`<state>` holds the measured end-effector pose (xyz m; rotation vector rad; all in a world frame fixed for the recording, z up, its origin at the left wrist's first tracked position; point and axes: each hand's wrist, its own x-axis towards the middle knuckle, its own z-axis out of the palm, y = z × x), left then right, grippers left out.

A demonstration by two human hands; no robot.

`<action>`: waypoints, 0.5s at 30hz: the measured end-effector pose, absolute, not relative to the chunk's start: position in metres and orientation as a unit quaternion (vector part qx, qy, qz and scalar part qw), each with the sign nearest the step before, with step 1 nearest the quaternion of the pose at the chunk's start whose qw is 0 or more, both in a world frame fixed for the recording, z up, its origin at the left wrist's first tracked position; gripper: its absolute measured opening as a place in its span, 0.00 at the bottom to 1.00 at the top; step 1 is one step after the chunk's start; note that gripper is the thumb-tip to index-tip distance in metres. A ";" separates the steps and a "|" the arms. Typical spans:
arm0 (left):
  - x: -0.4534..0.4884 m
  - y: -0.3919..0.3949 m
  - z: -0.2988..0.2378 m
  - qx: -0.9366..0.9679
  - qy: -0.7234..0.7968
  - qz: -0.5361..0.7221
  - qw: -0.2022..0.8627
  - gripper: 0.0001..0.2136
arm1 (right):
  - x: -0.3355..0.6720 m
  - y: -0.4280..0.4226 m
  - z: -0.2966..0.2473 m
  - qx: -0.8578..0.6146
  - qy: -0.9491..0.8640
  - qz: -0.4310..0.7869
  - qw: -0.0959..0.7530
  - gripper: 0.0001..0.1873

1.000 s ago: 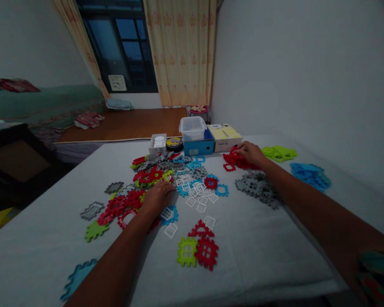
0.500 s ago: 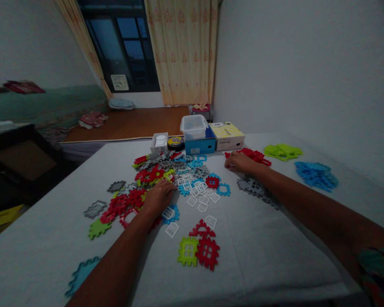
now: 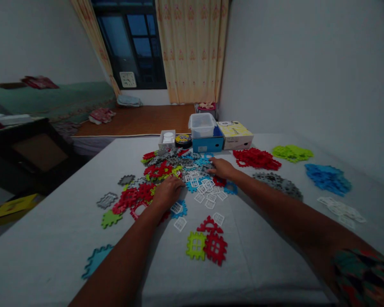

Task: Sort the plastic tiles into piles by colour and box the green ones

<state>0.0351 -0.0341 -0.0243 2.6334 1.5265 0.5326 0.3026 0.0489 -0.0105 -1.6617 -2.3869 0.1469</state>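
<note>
A mixed heap of flat plastic tiles [image 3: 166, 170] in red, grey, green, blue and white lies in the middle of the white table [image 3: 269, 256]. My left hand [image 3: 168, 192] rests on the heap's near edge, fingers curled over the tiles; what it holds, if anything, is hidden. My right hand [image 3: 222, 167] lies palm down on the heap's right side, beside a red tile [image 3: 219, 181] and small white window tiles [image 3: 208, 192]. To the right are sorted piles: red [image 3: 256, 157], grey [image 3: 278, 182], green [image 3: 292, 152], blue [image 3: 328, 177].
A blue box [image 3: 208, 145] with a clear tub [image 3: 201, 124] on it, a yellow box [image 3: 235, 133] and a small white box [image 3: 167, 138] stand at the table's far edge. Loose red and green tiles [image 3: 208, 245] lie near me. White pieces [image 3: 341, 209] lie far right.
My right hand has left the red pile at the far right and moved left onto the mixed heap. My left hand has stayed on the heap. The view has shifted a little.
</note>
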 end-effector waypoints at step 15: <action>0.039 -0.036 -0.022 0.853 0.491 0.173 0.032 0.13 | 0.303 0.007 0.008 -0.413 -0.857 0.207 0.228 0.14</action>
